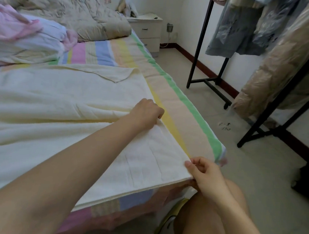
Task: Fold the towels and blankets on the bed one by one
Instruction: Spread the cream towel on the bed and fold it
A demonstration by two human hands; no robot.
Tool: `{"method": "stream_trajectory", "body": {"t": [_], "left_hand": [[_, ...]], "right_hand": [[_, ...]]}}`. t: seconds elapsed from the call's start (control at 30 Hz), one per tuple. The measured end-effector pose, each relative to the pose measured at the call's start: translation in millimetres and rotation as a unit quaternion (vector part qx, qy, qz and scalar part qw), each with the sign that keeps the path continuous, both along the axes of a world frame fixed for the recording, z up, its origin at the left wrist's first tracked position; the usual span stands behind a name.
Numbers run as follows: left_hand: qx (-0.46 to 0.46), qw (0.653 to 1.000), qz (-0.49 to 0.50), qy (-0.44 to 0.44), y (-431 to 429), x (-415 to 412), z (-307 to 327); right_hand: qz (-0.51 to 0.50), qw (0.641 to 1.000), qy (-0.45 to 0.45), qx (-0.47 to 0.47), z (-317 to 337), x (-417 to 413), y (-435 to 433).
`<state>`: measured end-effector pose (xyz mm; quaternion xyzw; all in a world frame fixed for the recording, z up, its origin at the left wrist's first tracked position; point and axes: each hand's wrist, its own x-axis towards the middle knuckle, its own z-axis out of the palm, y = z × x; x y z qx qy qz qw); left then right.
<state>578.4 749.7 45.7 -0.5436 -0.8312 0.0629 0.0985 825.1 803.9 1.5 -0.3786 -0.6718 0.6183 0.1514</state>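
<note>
Cream towel [77, 101] spread on bed [179, 100], frame centre; right edge gripped.
Left hand [146, 112] fingers curled round edge; right hand [203, 173] pinches near corner; risk: slack pinch may drop corner; fold skews.

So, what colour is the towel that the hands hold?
The towel is plain pale cream, in the head view.

Bare striped sheet [171, 98] right of cream blanket [59, 94]: open lane. Far end blocked by piled blankets [26, 40] and quilt [75, 12]. Open floor [202, 111] up to clothes rack [200, 46].
</note>
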Motion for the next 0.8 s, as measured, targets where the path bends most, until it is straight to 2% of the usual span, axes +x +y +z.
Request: {"method": "stream_trajectory", "body": {"t": [0.07,0.17,0.27,0.33,0.37,0.47,0.57,0.63,0.73,0.8], "left_hand": [[-0.001,1.000,0.010,0.008,-2,5,-2],[0.075,0.996,0.014,0.040,-13,12,-11],[0.169,0.986,-0.010,0.001,-43,21,-13],[0.219,0.975,-0.015,-0.035,-74,29,-14],[0.247,0.968,-0.016,-0.043,-92,35,-13],[0.286,0.956,0.034,-0.060,-164,46,-18],[0.298,0.939,0.157,-0.066,-263,43,-29],[0.264,0.925,0.264,-0.066,-333,43,-36],[0.158,0.895,0.404,-0.107,-413,49,-41],[0.140,0.881,0.436,-0.116,-455,58,-46]], "right_hand": [[0.000,0.999,-0.025,0.036,-4,5,5],[0.038,0.976,-0.101,0.187,-7,3,-2],[0.029,0.915,-0.155,0.371,1,-1,-21],[0.016,0.863,-0.114,0.492,4,-9,-41],[0.029,0.849,-0.076,0.523,6,-16,-54],[0.151,0.821,0.015,0.551,8,-46,-107],[0.252,0.788,0.068,0.557,5,-77,-167],[0.311,0.767,0.089,0.554,4,-95,-203],[0.391,0.719,0.086,0.568,6,-118,-248],[0.432,0.682,0.080,0.585,9,-133,-286]]}}
